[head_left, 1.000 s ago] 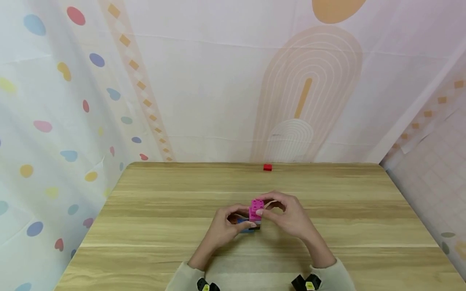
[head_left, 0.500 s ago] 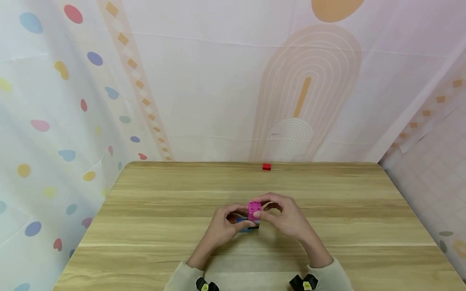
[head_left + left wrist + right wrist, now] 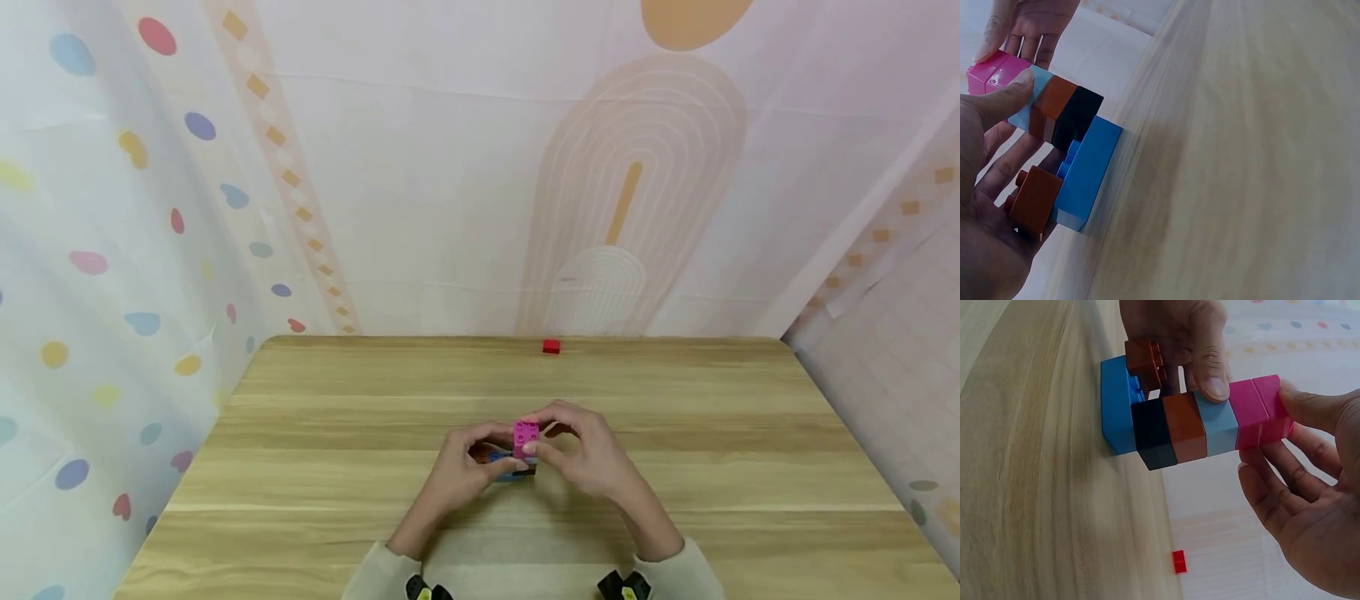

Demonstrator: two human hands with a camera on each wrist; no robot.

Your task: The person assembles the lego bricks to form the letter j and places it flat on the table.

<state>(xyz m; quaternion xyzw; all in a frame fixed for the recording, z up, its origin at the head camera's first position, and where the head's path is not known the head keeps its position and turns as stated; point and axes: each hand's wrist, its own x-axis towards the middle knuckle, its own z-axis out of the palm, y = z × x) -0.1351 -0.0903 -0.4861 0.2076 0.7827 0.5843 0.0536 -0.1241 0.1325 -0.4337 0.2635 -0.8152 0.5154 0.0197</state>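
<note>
A tower of toy building bricks stands between both hands, in front of the person. Its long blue base brick (image 3: 1116,406) bears a brown brick (image 3: 1141,359) at one end. Rising from the other end are a black brick (image 3: 1155,434), another brown brick (image 3: 1185,428), a light blue brick (image 3: 1217,428), a pink brick (image 3: 1249,412) and a second pink brick (image 3: 1274,400) on top. My left hand (image 3: 463,468) grips the tower, its thumb across the light blue brick. Thumb and fingers of my right hand (image 3: 588,454) pinch the top pink brick, which sits against the lower one.
A small red brick (image 3: 551,346) lies at the far edge of the wooden table (image 3: 337,500). Behind the table hangs a patterned cloth (image 3: 435,192), with more cloth along the left and right sides.
My right hand has moved slightly down and left with the top pink brick, which now lines up closely with the pink brick below. My left hand keeps its grip.
</note>
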